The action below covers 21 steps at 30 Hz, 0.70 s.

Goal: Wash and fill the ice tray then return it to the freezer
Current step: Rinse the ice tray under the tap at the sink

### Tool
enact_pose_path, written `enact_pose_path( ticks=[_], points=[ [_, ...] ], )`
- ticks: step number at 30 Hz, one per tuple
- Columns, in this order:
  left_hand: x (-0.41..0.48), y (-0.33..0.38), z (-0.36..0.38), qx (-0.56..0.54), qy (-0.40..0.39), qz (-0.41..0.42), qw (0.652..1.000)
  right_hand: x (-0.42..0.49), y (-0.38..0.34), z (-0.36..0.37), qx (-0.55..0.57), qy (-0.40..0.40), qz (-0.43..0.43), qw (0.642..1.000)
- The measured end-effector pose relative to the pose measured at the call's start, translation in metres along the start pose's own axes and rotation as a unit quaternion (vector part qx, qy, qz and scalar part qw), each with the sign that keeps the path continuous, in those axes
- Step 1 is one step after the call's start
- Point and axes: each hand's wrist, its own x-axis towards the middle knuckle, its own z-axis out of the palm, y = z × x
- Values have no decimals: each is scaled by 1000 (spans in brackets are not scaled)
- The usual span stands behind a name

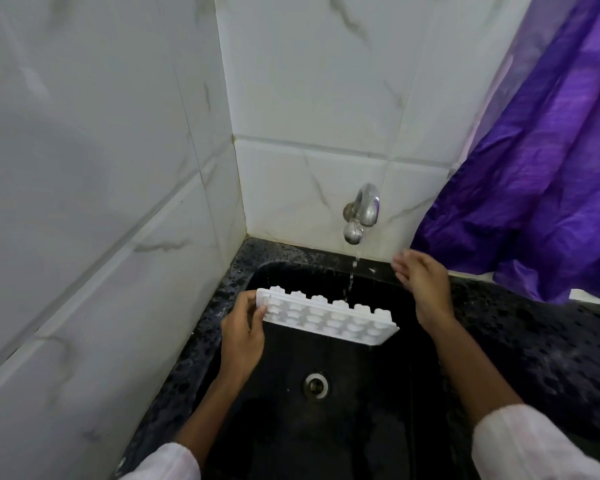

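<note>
A white ice tray [329, 318] hangs over the black sink [361, 410], turned so its bumpy underside faces me. My left hand [243, 336] grips its left end. A thin stream of water [352, 278] falls from the steel tap [361, 213] on the back wall and lands just behind the tray's far edge. My right hand [425, 285] hovers to the right of the stream, fingers spread, holding nothing, a little above and behind the tray's right end.
White marble-look tiles [101, 168] close in the left and back sides. A black speckled counter [534, 341] rims the sink. A purple curtain [541, 168] hangs at right over the counter. The drain [315, 385] sits mid-basin.
</note>
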Motion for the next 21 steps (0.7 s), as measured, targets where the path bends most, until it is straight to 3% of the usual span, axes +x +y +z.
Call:
enact_pose_path(
  ticks=[4,6,11,15,18,21],
  points=[
    [-7,-8,0,-18,16,-41,999,47,-19,48,-123,-58,46,990],
    [-9,-9,1,-28,22,-61,998,61,-21,71,-126,-96,77,984],
    [-8,-3,1,-45,38,-75,995,91,-5,99,-24,-106,149,983],
    [-4,-3,5,-57,46,-92,993,109,2,95,137,-132,254,948],
    [-3,0,10,-69,46,-100,991,112,-2,90,161,-160,278,933],
    [-3,4,13,-66,38,-105,992,100,0,80,142,-182,250,940]
  ],
)
